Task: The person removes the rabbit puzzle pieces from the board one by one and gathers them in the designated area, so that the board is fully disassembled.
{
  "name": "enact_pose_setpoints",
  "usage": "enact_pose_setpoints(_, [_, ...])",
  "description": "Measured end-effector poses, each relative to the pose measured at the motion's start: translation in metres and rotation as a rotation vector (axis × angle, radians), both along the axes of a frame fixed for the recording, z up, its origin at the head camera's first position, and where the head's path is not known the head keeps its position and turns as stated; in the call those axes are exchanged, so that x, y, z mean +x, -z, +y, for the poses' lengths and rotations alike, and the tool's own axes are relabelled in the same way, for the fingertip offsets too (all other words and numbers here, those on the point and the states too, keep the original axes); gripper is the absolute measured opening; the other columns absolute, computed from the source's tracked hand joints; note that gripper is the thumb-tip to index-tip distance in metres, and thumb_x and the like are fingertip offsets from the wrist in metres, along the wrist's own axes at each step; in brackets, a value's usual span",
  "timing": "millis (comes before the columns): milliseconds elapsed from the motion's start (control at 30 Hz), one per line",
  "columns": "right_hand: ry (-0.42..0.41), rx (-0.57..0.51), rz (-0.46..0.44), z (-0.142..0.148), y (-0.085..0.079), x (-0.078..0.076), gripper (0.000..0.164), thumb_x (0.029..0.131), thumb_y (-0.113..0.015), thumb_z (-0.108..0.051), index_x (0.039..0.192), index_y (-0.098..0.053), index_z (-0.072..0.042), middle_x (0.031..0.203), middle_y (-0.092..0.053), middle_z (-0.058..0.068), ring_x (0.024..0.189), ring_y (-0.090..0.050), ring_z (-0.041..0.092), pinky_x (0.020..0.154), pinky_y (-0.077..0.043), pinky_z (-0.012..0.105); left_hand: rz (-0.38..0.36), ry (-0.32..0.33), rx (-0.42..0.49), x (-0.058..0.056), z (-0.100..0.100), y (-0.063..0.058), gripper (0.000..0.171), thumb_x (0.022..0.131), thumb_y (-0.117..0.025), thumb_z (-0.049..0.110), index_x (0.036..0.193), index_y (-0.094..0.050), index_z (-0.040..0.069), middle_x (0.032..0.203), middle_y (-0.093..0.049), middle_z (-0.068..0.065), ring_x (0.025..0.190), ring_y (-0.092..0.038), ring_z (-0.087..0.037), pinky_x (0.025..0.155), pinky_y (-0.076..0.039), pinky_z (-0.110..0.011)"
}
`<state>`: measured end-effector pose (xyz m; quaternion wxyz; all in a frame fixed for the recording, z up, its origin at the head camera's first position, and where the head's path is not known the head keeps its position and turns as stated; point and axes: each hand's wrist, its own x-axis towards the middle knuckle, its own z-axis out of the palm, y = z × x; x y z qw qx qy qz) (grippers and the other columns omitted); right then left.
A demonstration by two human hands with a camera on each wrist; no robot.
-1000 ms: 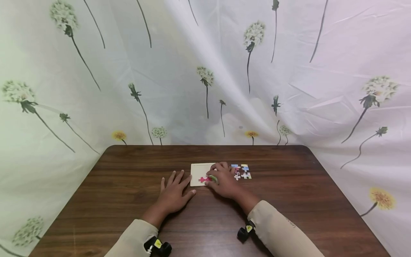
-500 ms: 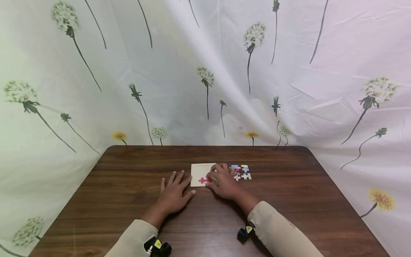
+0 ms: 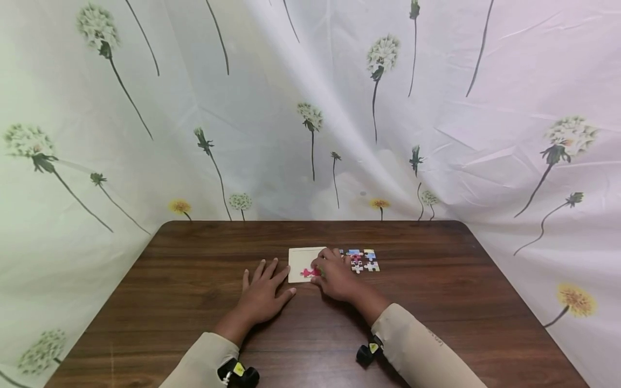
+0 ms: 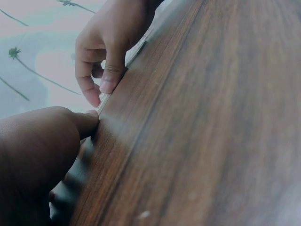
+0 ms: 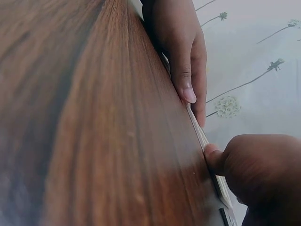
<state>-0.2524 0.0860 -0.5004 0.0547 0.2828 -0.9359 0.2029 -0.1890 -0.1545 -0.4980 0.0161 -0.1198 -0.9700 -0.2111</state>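
A pale flat puzzle board point(image 3: 299, 257) lies on the table in the head view, with pink-red jigsaw pieces point(image 3: 306, 272) along its near side. My right hand point(image 3: 338, 277) covers the board's right part. Its thumb and fingers pinch a jigsaw piece with some green point(image 3: 322, 271), mostly hidden beneath them. Spread out flat, my left hand point(image 3: 262, 295) rests on the table, its index fingertip touching the board's left edge. The left wrist view has the right hand point(image 4: 115, 37) bent over the thin board edge. Both hands also show in the right wrist view.
Several loose jigsaw pieces point(image 3: 371, 261) lie just right of the board, some partly behind the right hand. The dark wooden table point(image 3: 204, 253) ends at a hanging cloth point(image 3: 271, 161) printed with dandelions. Each wrist carries a black camera point(image 3: 370, 351).
The right hand has shifted slightly over the board, and less of the green piece shows beneath its fingers. More loose pieces are visible behind it. The left hand has stayed still.
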Motion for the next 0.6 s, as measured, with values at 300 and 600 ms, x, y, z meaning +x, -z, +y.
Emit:
enact_pose_setpoints(300, [0.018,0.026,0.024,-0.004,-0.001,0.001,0.024,0.100,-0.082,-0.033,0.119,-0.078,-0.019,0.126,-0.061,0.000,0.113,-0.051,0.021,0.091,-0.035,0.047,-0.002,-0.003,-0.004,-0.001,0.000,0.002,0.064,0.109,-0.063,0.051,0.164,-0.053,0.021,0.177,-0.036,-0.019,0.168,-0.022,-0.050,0.127,-0.009,-0.084])
enact_pose_setpoints(600, [0.022,-0.002,-0.135,-0.011,-0.010,0.005,0.025,0.103,-0.078,-0.022,0.124,-0.072,-0.009,0.120,-0.061,0.004,0.104,-0.065,0.019,0.104,-0.042,0.053,0.002,-0.003,-0.002,0.001,0.000,0.000,0.063,0.108,-0.064,0.050,0.164,-0.053,0.021,0.177,-0.036,-0.020,0.167,-0.023,-0.051,0.127,-0.009,-0.084])
